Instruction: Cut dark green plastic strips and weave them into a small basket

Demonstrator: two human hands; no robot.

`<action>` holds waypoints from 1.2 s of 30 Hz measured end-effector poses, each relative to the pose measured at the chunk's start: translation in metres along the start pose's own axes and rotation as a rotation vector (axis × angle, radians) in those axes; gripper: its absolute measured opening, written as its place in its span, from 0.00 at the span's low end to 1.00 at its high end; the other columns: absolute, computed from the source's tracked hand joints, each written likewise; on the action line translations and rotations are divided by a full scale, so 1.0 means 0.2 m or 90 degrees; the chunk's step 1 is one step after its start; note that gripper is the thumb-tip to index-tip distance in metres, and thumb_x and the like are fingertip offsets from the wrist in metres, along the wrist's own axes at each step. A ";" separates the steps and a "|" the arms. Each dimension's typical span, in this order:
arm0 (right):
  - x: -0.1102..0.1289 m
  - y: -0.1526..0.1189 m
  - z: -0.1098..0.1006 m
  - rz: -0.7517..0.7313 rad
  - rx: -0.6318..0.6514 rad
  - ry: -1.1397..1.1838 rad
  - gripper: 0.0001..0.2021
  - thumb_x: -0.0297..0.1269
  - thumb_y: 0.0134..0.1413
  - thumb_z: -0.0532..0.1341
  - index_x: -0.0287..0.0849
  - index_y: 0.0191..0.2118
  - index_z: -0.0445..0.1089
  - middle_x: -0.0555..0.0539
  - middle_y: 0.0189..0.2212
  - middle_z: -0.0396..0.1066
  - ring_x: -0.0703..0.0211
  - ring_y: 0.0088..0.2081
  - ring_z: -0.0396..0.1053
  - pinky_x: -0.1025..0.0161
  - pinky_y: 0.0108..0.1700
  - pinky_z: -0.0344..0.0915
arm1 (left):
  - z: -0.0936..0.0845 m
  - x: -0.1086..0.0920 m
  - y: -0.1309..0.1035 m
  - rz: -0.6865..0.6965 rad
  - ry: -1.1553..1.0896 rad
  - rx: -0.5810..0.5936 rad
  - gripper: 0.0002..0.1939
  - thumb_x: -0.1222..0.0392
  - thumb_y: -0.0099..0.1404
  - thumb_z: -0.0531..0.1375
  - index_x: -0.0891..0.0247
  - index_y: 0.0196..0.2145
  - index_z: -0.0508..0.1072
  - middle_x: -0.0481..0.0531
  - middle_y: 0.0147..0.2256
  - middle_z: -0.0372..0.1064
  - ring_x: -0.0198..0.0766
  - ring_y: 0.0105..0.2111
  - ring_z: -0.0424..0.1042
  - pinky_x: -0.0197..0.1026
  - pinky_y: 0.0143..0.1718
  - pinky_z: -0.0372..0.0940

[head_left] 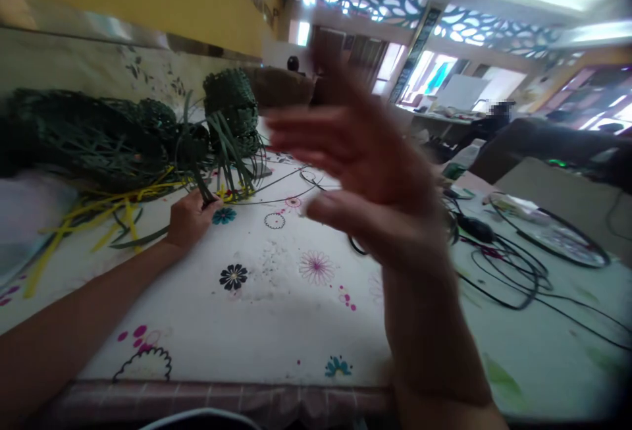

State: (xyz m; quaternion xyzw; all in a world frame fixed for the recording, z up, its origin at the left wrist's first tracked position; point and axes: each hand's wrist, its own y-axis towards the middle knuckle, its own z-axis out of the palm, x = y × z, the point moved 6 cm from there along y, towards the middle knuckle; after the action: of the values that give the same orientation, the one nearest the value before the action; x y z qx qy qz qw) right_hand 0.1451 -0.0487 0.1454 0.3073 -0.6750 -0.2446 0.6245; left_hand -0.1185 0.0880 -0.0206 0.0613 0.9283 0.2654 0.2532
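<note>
My left hand [193, 219] is closed round a bunch of dark green strips [227, 153] on the left of the table. The strips fan upward and outward from the fist. My right hand [365, 166] is raised above the table, blurred by motion, its fingers stretched out and apart from the thumb, with nothing in it. Behind the strips stands a dark green woven basket [231, 104]. Yellow strips [128, 203] lie near my left hand.
More dark green woven pieces [89, 140] are heaped at the back left. Black cables [513, 272] lie coiled on the right of the flowered tabletop [276, 324]. A clear bottle [467, 157] stands at the right back. Dark seats and people are farther off.
</note>
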 end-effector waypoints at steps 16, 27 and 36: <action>-0.97 -0.41 0.34 0.431 -0.078 0.232 0.16 0.48 0.47 0.69 0.40 0.35 0.75 0.54 0.21 0.72 0.67 0.18 0.69 0.69 0.22 0.66 | 0.00 -0.27 -0.17 0.093 -0.305 0.019 0.10 0.53 0.63 0.61 0.63 0.33 0.76 0.51 0.32 0.74 0.40 0.33 0.72 0.41 0.38 0.64; -0.98 -0.42 0.34 0.429 -0.075 0.299 0.17 0.48 0.42 0.72 0.39 0.30 0.75 0.51 0.20 0.72 0.63 0.18 0.70 0.64 0.22 0.70 | 0.02 -0.28 -0.18 0.066 -0.321 0.043 0.11 0.52 0.62 0.61 0.63 0.32 0.76 0.51 0.31 0.75 0.41 0.33 0.72 0.42 0.38 0.64; -0.83 -0.37 0.29 0.140 -0.044 0.058 0.03 0.37 0.50 0.69 0.47 0.32 0.81 0.45 0.43 0.75 0.55 0.44 0.75 0.56 0.49 0.73 | 0.04 -0.29 -0.19 0.018 -0.312 0.070 0.14 0.49 0.62 0.59 0.63 0.36 0.77 0.53 0.34 0.76 0.43 0.36 0.73 0.43 0.41 0.64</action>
State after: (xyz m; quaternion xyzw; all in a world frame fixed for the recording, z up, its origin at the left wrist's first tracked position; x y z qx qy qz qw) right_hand 0.0998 0.0177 -0.0283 0.2204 -0.6666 -0.1832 0.6881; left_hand -0.0639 0.0447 -0.0211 0.1509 0.8511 0.1953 0.4633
